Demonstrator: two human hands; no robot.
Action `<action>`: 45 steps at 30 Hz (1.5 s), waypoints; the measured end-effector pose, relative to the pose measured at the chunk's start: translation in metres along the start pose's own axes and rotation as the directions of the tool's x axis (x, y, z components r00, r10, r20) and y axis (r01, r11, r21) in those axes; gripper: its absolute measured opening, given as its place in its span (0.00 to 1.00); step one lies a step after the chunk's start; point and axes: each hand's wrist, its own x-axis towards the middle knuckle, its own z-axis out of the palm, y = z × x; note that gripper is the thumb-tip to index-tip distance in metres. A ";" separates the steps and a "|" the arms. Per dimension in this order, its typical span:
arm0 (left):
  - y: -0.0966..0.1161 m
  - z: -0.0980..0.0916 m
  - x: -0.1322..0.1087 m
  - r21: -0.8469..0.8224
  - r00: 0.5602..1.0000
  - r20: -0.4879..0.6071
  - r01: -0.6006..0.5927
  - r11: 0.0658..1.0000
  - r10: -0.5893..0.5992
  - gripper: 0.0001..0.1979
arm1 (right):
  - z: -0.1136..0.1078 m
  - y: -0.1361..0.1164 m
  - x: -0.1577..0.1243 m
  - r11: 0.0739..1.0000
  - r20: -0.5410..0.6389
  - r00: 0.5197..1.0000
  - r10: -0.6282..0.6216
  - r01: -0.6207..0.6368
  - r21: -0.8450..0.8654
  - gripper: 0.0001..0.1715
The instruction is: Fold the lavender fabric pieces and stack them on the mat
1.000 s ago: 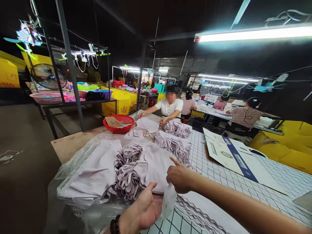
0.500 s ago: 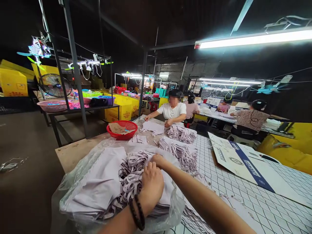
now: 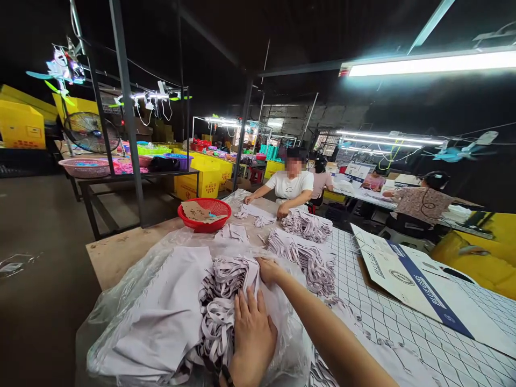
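Observation:
A thick stack of pale cloth pieces [image 3: 161,312] lies on clear plastic sheeting [image 3: 133,274] in front of me. Bunched looped straps [image 3: 217,322] run down its middle. My left hand [image 3: 255,333] rests flat on the right part of the stack beside the straps, fingers stretched out and a dark bracelet at the wrist. Farther off, my right hand [image 3: 269,270] has its fingers bent around the far edge of the pale cloth; the fingertips are partly hidden. More strapped cloth bundles [image 3: 302,258] lie just beyond my right hand.
A red basket [image 3: 203,215] holding brown cardboard stands at the table's far left. Across the table a person in a white shirt [image 3: 292,185] handles similar cloth. A printed white carton [image 3: 411,279] lies flat on the checked tabletop [image 3: 346,258] at right. A metal post [image 3: 129,107] rises at left.
My left hand has gone from bent fingers at the straps to lying flat, nearer me. My right hand has shifted slightly right, at the cloth's far edge. The view has turned slightly left.

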 end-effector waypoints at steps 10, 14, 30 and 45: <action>-0.005 0.001 -0.002 -0.048 0.996 -0.082 -0.029 0.998 0.025 0.24 | -0.026 -0.032 -0.031 0.997 0.028 0.997 0.072 -0.073 0.027 0.40; -0.003 -0.029 0.003 -0.144 0.988 -0.134 -0.092 0.985 0.073 0.22 | -0.063 -0.037 -0.106 0.987 -0.241 0.971 -0.001 0.040 0.158 0.27; 0.129 0.016 -0.063 -0.354 0.880 0.293 -0.264 0.897 0.374 0.20 | 0.145 0.104 -0.378 0.658 -0.245 0.633 0.735 -0.575 0.487 0.27; 0.132 0.047 -0.022 -0.287 0.912 0.368 -0.070 0.955 0.178 0.20 | 0.125 0.142 -0.378 0.222 -0.128 0.186 0.974 -0.682 0.697 0.15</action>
